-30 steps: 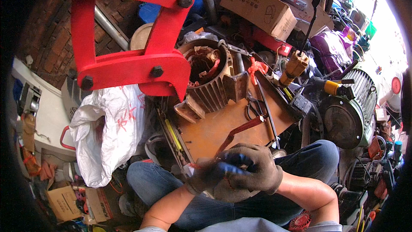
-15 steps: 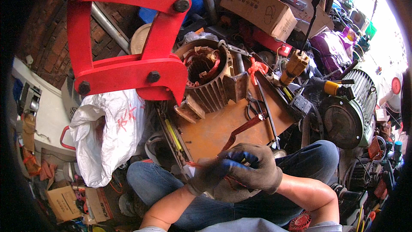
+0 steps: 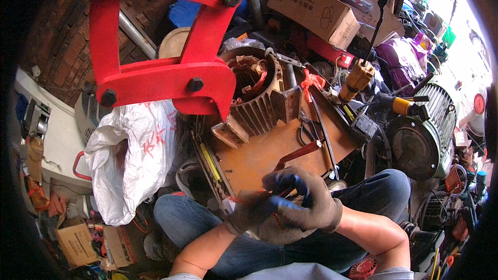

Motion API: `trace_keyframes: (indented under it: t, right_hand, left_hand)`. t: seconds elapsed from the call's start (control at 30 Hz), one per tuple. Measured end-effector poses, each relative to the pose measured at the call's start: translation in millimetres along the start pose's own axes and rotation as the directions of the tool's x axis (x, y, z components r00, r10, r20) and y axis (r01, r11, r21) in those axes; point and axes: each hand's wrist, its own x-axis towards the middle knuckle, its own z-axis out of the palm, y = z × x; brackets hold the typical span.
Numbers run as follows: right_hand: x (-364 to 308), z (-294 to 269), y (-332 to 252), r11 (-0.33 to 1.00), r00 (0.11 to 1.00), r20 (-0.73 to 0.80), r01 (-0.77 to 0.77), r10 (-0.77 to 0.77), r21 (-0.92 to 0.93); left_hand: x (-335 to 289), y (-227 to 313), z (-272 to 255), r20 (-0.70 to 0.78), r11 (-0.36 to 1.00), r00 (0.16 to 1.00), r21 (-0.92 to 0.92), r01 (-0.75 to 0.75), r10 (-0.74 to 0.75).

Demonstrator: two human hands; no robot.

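Observation:
Both my hands wear brown-grey work gloves with blue finger fronts and meet above my lap. My left hand [image 3: 252, 212] is closed, fingertips against those of the right. My right hand [image 3: 311, 207] is curled, its thumb and forefinger bent toward the left. A dark red wire bundle [image 3: 296, 156] with a frayed pale end sticks out past the right fingers over the board; thin reddish strands also show by the left hand. The gloves hide most of what lies between the palms. Beyond stands a ribbed motor housing [image 3: 262, 114] with copper-coloured windings inside.
A red lifting clamp [image 3: 161, 87] hangs at upper left, close to the motor housing. Pliers [image 3: 306, 127] lie on the brown board [image 3: 249, 163]. A white sack [image 3: 129, 161] is at left, a green-grey motor [image 3: 423, 135] at right, a cardboard box [image 3: 314, 10] behind.
The red clamp has swung right and slightly up. My right fingers have shifted a little, and the wire bundle now slants less steeply. My left hand stays almost in place.

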Motion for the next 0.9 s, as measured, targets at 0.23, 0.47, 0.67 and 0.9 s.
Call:
trace_keyframes:
  t: [0.23,0.47,0.67,0.9]
  right_hand:
    - [0.6,-5.8,0.1,0.992,0.997,0.078,0.014,-0.005,-0.123]
    - [-1.1,-0.2,-2.1,0.999,0.999,-0.017,-0.031,0.031,-0.041]
    - [-0.8,-4.0,-4.7,0.996,0.997,0.012,-0.07,0.07,-0.055]
    - [-4.9,-1.8,-3.8,0.994,0.995,-0.002,-0.104,0.104,-0.035]
  left_hand:
    - [-5.1,1.0,-5.5,0.159,0.714,0.957,0.638,-0.288,0.244]
    - [-0.2,5.8,-9.0,0.102,0.947,0.988,0.29,-0.138,0.112]
    - [-0.5,10.6,1.7,0.046,0.905,0.98,0.377,-0.196,0.193]
    - [-2.0,4.6,0.0,-0.021,0.96,0.999,0.277,-0.038,0.045]
